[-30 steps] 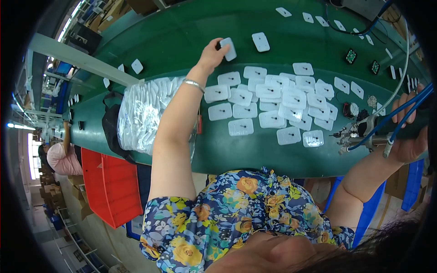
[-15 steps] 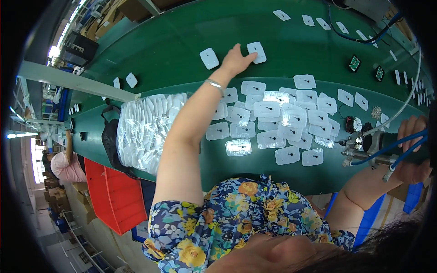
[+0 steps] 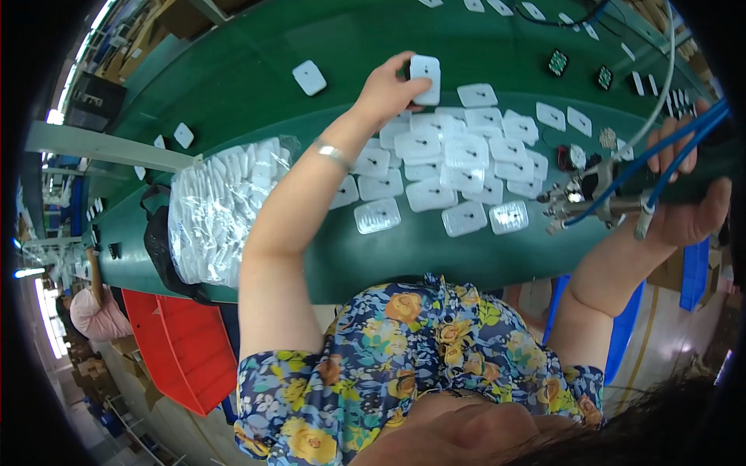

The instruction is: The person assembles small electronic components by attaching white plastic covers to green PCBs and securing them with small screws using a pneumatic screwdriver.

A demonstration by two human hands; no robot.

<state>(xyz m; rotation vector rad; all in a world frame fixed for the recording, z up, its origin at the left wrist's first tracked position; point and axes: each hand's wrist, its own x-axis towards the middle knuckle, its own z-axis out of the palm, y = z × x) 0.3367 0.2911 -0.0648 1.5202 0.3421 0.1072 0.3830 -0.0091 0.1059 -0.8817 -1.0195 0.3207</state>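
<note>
Green desk (image 3: pixel 233 85): left hand (image 3: pixel 386 91) pinches a white rounded plate (image 3: pixel 425 78) above the spread; right hand (image 3: pixel 688 203) grips a hose-fed tool (image 3: pixel 598 198), likely applied next.

Left hand (image 3: pixel 386 92) is stretched out over the green conveyor belt (image 3: pixel 256 54), fingers pinching a white rounded-rectangular plastic cover (image 3: pixel 425 78) at its lower left edge. Thin silver bracelet (image 3: pixel 334 153) sits on that wrist. Just below the hand lies a cluster of matching white covers (image 3: pixel 454 167), several overlapping. One single white piece (image 3: pixel 309 78) lies apart on the belt to the left. A clear bag of white covers (image 3: pixel 214 210) rests at the belt's near-left edge. Right hand (image 3: pixel 688 198) grips a dark tool with blue hoses (image 3: pixel 649 175), metal tip pointing left, near the cluster.
</note>
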